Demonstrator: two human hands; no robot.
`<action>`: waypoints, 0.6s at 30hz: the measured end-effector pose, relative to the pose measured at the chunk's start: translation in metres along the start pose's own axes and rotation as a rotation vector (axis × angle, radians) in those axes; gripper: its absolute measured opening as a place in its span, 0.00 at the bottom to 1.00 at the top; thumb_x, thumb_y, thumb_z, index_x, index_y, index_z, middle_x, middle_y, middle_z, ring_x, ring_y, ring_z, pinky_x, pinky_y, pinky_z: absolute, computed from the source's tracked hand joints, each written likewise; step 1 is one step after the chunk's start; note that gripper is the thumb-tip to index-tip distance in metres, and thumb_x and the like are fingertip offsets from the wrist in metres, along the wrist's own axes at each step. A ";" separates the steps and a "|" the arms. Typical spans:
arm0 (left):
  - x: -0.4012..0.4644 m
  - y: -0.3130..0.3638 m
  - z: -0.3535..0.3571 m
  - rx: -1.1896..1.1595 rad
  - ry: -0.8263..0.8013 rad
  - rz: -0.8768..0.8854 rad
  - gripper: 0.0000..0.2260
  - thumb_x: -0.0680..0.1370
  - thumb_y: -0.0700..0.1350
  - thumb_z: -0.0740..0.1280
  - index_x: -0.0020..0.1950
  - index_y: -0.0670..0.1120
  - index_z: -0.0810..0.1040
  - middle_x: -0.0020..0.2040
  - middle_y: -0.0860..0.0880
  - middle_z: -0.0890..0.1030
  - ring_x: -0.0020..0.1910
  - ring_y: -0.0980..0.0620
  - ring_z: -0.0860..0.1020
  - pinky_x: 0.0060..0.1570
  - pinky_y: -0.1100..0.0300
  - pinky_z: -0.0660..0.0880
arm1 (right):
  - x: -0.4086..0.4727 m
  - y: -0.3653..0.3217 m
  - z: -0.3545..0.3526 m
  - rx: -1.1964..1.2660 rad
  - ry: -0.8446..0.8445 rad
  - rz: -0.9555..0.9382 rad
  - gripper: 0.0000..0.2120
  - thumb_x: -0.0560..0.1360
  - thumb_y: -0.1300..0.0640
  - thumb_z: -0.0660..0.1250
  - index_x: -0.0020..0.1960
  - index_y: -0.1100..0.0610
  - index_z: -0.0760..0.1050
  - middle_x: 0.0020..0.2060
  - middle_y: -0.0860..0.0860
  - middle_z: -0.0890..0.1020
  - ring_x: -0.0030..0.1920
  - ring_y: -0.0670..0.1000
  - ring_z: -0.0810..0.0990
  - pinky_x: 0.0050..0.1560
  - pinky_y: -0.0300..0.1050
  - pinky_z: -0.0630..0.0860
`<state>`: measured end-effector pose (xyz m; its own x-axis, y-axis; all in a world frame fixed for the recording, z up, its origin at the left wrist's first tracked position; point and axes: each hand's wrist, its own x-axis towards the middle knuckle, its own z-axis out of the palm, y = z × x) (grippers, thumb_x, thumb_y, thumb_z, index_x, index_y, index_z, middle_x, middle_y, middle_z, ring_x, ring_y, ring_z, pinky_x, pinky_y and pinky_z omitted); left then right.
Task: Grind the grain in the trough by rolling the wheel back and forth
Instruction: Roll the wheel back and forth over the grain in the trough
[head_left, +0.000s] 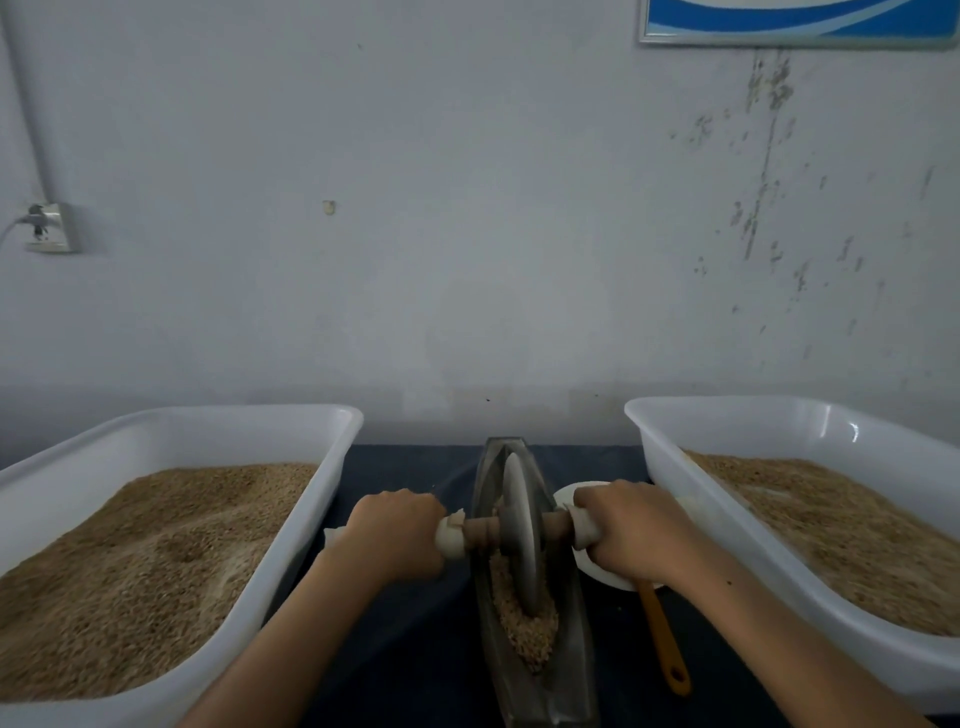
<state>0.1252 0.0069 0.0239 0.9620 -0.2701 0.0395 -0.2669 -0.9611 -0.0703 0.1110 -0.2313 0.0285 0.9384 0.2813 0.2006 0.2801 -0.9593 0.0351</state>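
A narrow dark boat-shaped trough lies lengthwise on the table in front of me. A grey metal wheel stands upright in it, around the middle of its length. Crushed grain is heaped in the near part of the trough. A wooden axle runs through the wheel, with pale wrapped grips at both ends. My left hand is closed around the left grip. My right hand is closed around the right grip.
A white plastic tub full of grain stands on the left, another white tub of grain on the right. A white bowl and an orange-handled tool lie under my right wrist. A wall rises just behind the table.
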 end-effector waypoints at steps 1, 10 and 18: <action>0.000 0.000 -0.001 0.004 -0.012 0.001 0.11 0.73 0.51 0.68 0.53 0.50 0.76 0.49 0.51 0.80 0.47 0.52 0.78 0.50 0.57 0.74 | 0.000 0.000 -0.002 0.010 -0.030 0.008 0.07 0.74 0.58 0.64 0.51 0.51 0.74 0.48 0.49 0.79 0.46 0.48 0.76 0.46 0.41 0.68; 0.001 0.007 0.006 0.046 0.222 -0.029 0.06 0.76 0.50 0.64 0.51 0.52 0.72 0.49 0.52 0.79 0.47 0.52 0.77 0.46 0.58 0.70 | 0.001 0.002 0.009 0.031 0.029 0.015 0.07 0.77 0.57 0.62 0.54 0.50 0.68 0.54 0.48 0.79 0.55 0.51 0.76 0.56 0.45 0.66; 0.002 0.009 0.012 0.067 0.349 -0.039 0.06 0.78 0.50 0.63 0.52 0.51 0.71 0.48 0.52 0.79 0.46 0.52 0.77 0.43 0.59 0.68 | 0.008 0.010 0.026 0.010 0.167 -0.012 0.08 0.76 0.53 0.63 0.48 0.47 0.64 0.48 0.44 0.77 0.49 0.49 0.75 0.47 0.44 0.62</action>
<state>0.1258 -0.0021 0.0117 0.8909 -0.2476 0.3808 -0.2150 -0.9684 -0.1267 0.1262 -0.2379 0.0046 0.8886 0.2840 0.3602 0.2938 -0.9554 0.0284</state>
